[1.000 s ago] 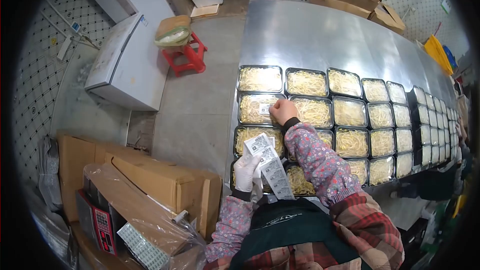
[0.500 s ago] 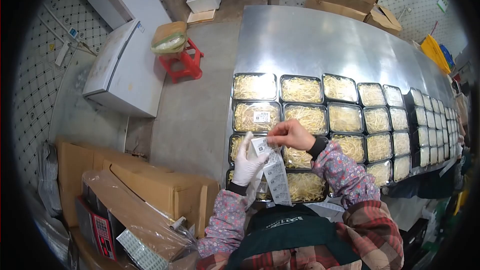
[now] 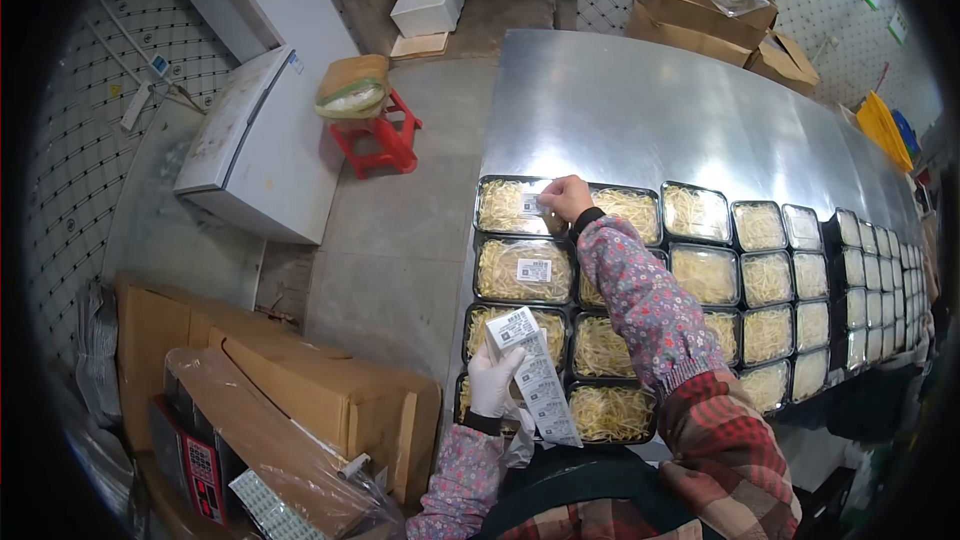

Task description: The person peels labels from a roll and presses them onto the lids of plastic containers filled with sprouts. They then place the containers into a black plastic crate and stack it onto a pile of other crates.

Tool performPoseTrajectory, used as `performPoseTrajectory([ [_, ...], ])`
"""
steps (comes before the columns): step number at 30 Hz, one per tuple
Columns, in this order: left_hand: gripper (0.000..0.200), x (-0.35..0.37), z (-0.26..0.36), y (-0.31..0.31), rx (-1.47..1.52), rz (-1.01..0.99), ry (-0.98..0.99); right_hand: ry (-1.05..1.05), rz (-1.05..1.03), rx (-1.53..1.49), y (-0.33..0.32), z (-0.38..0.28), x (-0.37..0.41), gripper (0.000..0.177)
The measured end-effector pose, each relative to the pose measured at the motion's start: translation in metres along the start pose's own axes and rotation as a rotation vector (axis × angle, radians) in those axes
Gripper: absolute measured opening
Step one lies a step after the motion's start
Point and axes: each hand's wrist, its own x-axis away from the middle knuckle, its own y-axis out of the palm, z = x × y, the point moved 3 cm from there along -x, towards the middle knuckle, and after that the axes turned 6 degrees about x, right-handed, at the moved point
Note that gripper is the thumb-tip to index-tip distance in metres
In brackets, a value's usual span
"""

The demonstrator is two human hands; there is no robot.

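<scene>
My left hand (image 3: 491, 384), in a white glove, is closed around a strip of printed white labels (image 3: 546, 390) that hangs down over the near trays. Bare and pinching, my right hand (image 3: 568, 199) is at the far left tray of bean sprouts (image 3: 501, 208). Its fingertips are at a white label (image 3: 531, 202) lying on that tray's clear film; whether the label is fully stuck cannot be seen. One row nearer, another wrapped sprout tray (image 3: 495, 271) bears a label (image 3: 534, 270) in its middle. My right forearm covers parts of the second column.
Rows of black sprout trays (image 3: 766, 281) run rightward along the steel table (image 3: 640, 100). Cardboard boxes (image 3: 290, 360) and a red-and-black device (image 3: 203, 465) stand at the lower left. A red stool (image 3: 385, 145) and white freezer (image 3: 235, 140) are beyond the table's left edge.
My right hand has moved away from the label strip, up to the far left tray, where a label now lies. My left hand stays low with the strip. The view has shifted slightly.
</scene>
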Motion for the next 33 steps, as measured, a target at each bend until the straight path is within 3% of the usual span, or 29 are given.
performPoseTrajectory([
  [2, 0.030, 0.000, 0.000, -0.002, -0.005, -0.007, -0.002, -0.056, 0.035, 0.199, 0.004, -0.006, 0.002, 0.023],
  [6, 0.033, 0.001, 0.008, 0.014, -0.036, -0.052, 0.041, -0.109, 0.166, 0.603, -0.013, -0.024, 0.015, 0.060],
  [7, 0.034, -0.002, 0.012, 0.020, -0.050, -0.068, 0.054, -0.109, 0.170, 0.606, -0.022, -0.025, 0.015, 0.076],
  [8, 0.034, -0.007, 0.015, 0.025, -0.062, -0.086, 0.062, -0.131, 0.220, 0.599, -0.033, -0.020, 0.029, 0.062],
  [10, 0.035, -0.012, 0.015, 0.034, -0.077, -0.112, 0.063, -0.155, 0.033, -0.012, -0.055, -0.028, 0.064, 0.046],
  [12, 0.039, -0.023, 0.004, 0.038, -0.092, -0.134, 0.011, 0.003, -0.397, -0.499, -0.064, -0.046, 0.126, 0.038],
  [14, 0.041, -0.033, -0.005, 0.053, -0.112, -0.173, -0.036, -0.090, -0.582, -0.478, -0.074, -0.045, 0.173, 0.037],
  [16, 0.041, -0.036, -0.010, 0.074, -0.203, -0.213, -0.005, 0.038, -0.485, -0.523, -0.082, -0.031, 0.194, 0.031],
  [18, 0.039, -0.034, -0.004, 0.106, -0.215, -0.244, 0.072, -0.007, -0.315, -0.683, -0.082, -0.015, 0.207, 0.020],
  [20, 0.031, -0.046, -0.031, 0.107, -0.234, -0.196, 0.020, -0.169, -0.152, -0.462, -0.092, -0.008, 0.214, 0.017],
  [22, 0.024, -0.052, -0.049, 0.108, -0.254, -0.129, -0.023, -0.099, -0.079, -0.441, -0.102, 0.005, 0.212, 0.016],
  [23, 0.021, -0.053, -0.059, 0.109, -0.241, -0.157, -0.073, -0.066, -0.043, -0.451, -0.108, 0.011, 0.205, 0.017],
  [24, 0.023, -0.051, -0.063, 0.113, -0.350, -0.193, 0.032, -0.033, -0.011, -0.461, -0.116, 0.013, 0.197, 0.017],
  [26, 0.027, -0.048, -0.073, 0.105, -0.507, -0.283, -0.011, 0.097, 0.160, -0.428, -0.149, 0.027, 0.164, 0.018],
  [27, 0.027, -0.048, -0.075, 0.100, -0.429, -0.258, -0.085, 0.104, 0.239, -0.328, -0.155, 0.051, 0.139, 0.019],
  [29, 0.029, -0.048, -0.076, 0.090, -0.273, -0.211, -0.229, 0.110, 0.185, -0.229, -0.156, 0.088, 0.101, 0.020],
  [33, 0.030, -0.050, -0.070, 0.083, -0.139, -0.177, -0.200, 0.117, 0.059, 0.084, -0.144, 0.112, 0.062, 0.032],
])
